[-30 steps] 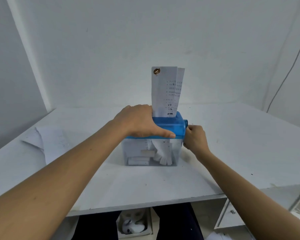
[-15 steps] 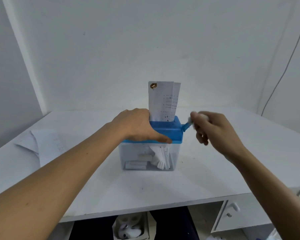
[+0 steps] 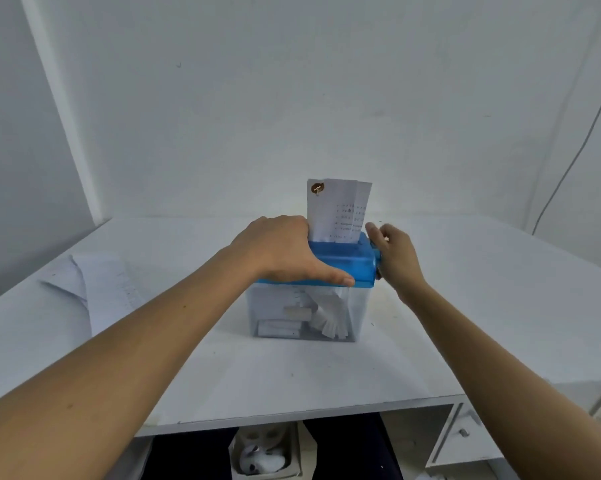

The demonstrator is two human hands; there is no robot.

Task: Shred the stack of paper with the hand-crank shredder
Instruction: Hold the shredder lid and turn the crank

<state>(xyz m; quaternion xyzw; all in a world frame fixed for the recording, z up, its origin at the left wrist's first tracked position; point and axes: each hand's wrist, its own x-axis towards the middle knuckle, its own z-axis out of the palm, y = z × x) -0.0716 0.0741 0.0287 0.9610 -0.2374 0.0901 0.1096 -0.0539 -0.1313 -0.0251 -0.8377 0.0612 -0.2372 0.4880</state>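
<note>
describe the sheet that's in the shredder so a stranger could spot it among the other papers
On the white table, near its middle, sits a shredder with a blue top on a clear bin. The sheet stands upright out of that top. Unlike the loose papers lying flat at the table's left, it is vertical and bears a small brown mark at its upper left corner.

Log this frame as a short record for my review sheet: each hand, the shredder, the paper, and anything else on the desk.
left hand: grips the blue shredder lid, thumb along its front edge
right hand: fingers curled at the crank, which is mostly hidden
paper: upright in the slot
bin: clear, with strips hanging inside
desk: loose sheets lie at its left
</note>
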